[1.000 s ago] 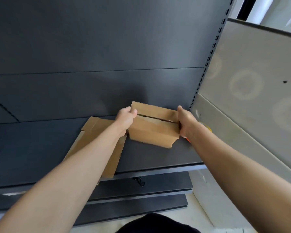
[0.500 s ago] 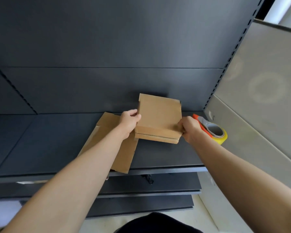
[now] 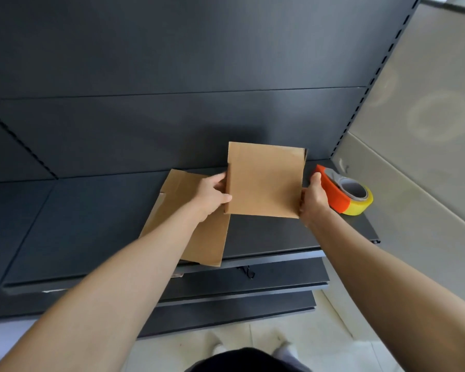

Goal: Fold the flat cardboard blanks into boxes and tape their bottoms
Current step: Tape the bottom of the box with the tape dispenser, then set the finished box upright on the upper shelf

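Observation:
A small brown cardboard box [image 3: 265, 179] is held just above the dark shelf [image 3: 91, 210], one plain side facing me. My left hand [image 3: 212, 194] grips its left edge, thumb on the front face. My right hand [image 3: 313, 197] grips its right edge. A flat cardboard blank [image 3: 199, 237] lies on the shelf under my left forearm, its near corner over the shelf's front edge. A tape dispenser [image 3: 344, 194], orange with a yellow roll, sits on the shelf just right of my right hand.
The dark back panel [image 3: 199, 89] rises behind the shelf. A beige wall [image 3: 427, 130] closes the right side. Two lower shelves [image 3: 239, 288] jut out below. Pale floor [image 3: 253, 339] and my feet show at the bottom.
I have turned the box so a plain side faces me instead of its slotted flap face. The view has shifted, and the tape dispenser now shows on the right.

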Demonstrator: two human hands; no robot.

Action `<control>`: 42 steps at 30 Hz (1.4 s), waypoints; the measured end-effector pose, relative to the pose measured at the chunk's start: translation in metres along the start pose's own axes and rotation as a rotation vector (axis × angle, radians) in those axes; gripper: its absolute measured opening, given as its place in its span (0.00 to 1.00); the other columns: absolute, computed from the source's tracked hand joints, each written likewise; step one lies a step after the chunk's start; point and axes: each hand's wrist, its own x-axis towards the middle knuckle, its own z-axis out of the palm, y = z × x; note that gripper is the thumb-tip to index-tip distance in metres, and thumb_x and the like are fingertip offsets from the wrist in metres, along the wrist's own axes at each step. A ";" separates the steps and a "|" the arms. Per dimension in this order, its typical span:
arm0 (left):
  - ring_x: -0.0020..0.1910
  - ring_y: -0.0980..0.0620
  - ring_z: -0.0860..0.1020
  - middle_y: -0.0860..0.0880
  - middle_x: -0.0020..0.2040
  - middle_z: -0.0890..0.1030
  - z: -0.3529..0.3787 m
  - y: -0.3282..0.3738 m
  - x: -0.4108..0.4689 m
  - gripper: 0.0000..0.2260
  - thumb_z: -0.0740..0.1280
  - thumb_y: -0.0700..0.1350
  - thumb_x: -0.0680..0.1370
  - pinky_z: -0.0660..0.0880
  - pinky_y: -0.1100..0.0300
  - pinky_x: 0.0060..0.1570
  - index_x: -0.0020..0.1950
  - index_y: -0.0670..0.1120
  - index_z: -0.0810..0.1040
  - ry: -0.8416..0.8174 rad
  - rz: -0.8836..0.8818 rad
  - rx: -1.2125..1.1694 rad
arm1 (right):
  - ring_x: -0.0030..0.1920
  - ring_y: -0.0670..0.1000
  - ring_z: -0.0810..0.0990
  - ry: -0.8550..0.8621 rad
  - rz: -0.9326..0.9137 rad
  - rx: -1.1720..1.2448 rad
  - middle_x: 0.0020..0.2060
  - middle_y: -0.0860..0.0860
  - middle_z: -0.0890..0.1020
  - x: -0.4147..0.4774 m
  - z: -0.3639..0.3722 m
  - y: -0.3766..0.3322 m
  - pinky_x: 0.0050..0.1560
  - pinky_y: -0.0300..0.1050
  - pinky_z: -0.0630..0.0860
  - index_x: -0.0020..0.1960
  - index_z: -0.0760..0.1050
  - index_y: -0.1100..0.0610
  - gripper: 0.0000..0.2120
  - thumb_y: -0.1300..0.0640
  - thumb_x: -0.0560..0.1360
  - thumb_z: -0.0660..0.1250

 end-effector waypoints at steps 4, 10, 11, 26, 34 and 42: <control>0.63 0.50 0.74 0.51 0.58 0.78 -0.007 0.001 0.001 0.23 0.60 0.28 0.75 0.70 0.48 0.66 0.65 0.48 0.76 0.129 -0.009 -0.280 | 0.64 0.54 0.72 -0.114 0.009 0.038 0.61 0.50 0.75 -0.014 0.003 -0.007 0.59 0.46 0.67 0.68 0.70 0.60 0.33 0.36 0.79 0.49; 0.56 0.47 0.77 0.47 0.55 0.80 -0.037 0.006 -0.013 0.10 0.65 0.52 0.76 0.73 0.52 0.57 0.53 0.48 0.77 0.419 -0.066 -0.554 | 0.51 0.53 0.79 -0.333 0.014 0.028 0.58 0.54 0.80 -0.027 0.046 -0.013 0.55 0.47 0.74 0.58 0.77 0.60 0.27 0.40 0.81 0.50; 0.56 0.48 0.77 0.48 0.56 0.79 -0.045 0.004 -0.017 0.11 0.66 0.53 0.76 0.73 0.52 0.56 0.53 0.48 0.76 0.448 -0.069 -0.558 | 0.51 0.53 0.80 -0.374 0.018 -0.012 0.56 0.53 0.81 -0.031 0.058 -0.012 0.57 0.48 0.76 0.55 0.77 0.60 0.27 0.40 0.81 0.51; 0.52 0.53 0.75 0.50 0.54 0.77 -0.219 -0.080 -0.084 0.12 0.64 0.34 0.78 0.70 0.62 0.52 0.60 0.42 0.75 0.877 -0.028 -0.378 | 0.51 0.53 0.80 -0.629 -0.079 -0.321 0.53 0.53 0.82 -0.127 0.246 0.061 0.58 0.49 0.75 0.57 0.78 0.60 0.24 0.43 0.79 0.54; 0.48 0.51 0.75 0.53 0.43 0.76 -0.354 -0.161 -0.094 0.14 0.66 0.34 0.77 0.76 0.53 0.57 0.62 0.42 0.77 0.917 -0.083 -0.350 | 0.56 0.54 0.79 -0.626 0.049 -0.275 0.57 0.53 0.81 -0.203 0.357 0.151 0.59 0.49 0.76 0.63 0.75 0.55 0.22 0.42 0.79 0.56; 0.52 0.52 0.75 0.46 0.60 0.74 -0.414 -0.200 -0.066 0.18 0.65 0.38 0.78 0.72 0.58 0.62 0.68 0.47 0.74 0.891 -0.089 -0.278 | 0.67 0.54 0.73 -0.645 0.095 -0.278 0.62 0.49 0.78 -0.219 0.415 0.192 0.67 0.47 0.69 0.60 0.74 0.51 0.20 0.40 0.80 0.53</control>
